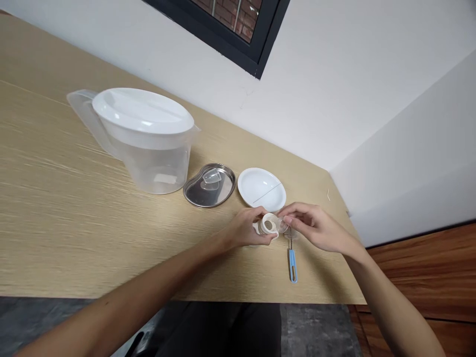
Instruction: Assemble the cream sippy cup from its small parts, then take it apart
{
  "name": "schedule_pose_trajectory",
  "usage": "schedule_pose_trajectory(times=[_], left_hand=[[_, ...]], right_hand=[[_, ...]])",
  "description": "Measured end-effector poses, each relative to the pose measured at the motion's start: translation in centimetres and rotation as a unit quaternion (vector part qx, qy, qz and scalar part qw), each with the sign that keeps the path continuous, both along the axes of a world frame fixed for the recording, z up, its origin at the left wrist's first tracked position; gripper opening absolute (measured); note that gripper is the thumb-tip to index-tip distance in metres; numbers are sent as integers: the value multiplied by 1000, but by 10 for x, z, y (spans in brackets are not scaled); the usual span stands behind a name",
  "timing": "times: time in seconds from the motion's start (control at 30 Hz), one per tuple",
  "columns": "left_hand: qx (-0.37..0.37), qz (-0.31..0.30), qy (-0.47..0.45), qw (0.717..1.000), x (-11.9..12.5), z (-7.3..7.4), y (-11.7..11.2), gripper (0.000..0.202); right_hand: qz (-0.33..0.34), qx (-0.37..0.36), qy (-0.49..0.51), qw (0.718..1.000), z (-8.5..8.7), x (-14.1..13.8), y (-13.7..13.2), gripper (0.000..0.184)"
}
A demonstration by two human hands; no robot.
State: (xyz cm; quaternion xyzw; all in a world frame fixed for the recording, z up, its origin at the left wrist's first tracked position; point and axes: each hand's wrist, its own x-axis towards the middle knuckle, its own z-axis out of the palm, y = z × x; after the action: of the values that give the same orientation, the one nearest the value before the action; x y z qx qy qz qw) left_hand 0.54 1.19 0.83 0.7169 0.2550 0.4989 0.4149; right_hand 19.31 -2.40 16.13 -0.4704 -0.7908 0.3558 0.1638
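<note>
My left hand (246,229) is wrapped round a small container (262,226) with a white ring-shaped rim, its round opening tipped up towards me. Close beside that rim, my right hand (318,228) pinches a small clear round piece (282,226), perhaps a lid; whether it touches the container I cannot tell. Below the right hand's fingers lies a tool with a blue handle (292,267), a thin metal shaft and a head partly hidden by the hand. Just beyond both hands stands a white oval dish (247,184) with a thin straight rod (267,193) lying across it.
A kidney-shaped metal tray (199,197) holds a small clear plastic cup (212,176). Left of it stands a large translucent pitcher (156,166) with a white lid. The wooden table (92,238) meets a white wall behind, and its front edge is close to my body.
</note>
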Motion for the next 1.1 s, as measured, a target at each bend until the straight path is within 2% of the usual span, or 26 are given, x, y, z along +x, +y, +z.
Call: schedule_pose_trajectory(times=[0.23, 0.4, 0.5, 0.6, 0.8, 1.0, 1.1], left_hand=[[134, 79, 22, 988, -1, -8, 0, 39], [127, 59, 1, 990, -5, -1, 1, 40], [172, 41, -33, 984, -8, 6, 2, 42], [204, 60, -59, 975, -10, 11, 4, 46], [168, 102, -93, 976, -13, 13, 9, 56], [61, 117, -134, 982, -17, 15, 15, 51], [45, 125, -153, 979, -20, 19, 16, 48]], right_hand=[[-85, 32, 108, 990, 5, 21, 3, 24], [-85, 32, 114, 989, -5, 24, 1, 26], [-78, 31, 121, 989, -9, 19, 1, 27], [-82, 26, 146, 985, -8, 15, 3, 28], [-103, 30, 175, 979, -4, 10, 8, 31], [-108, 40, 171, 978, 0, 3, 11, 30], [-98, 31, 178, 979, 0, 0, 12, 29]])
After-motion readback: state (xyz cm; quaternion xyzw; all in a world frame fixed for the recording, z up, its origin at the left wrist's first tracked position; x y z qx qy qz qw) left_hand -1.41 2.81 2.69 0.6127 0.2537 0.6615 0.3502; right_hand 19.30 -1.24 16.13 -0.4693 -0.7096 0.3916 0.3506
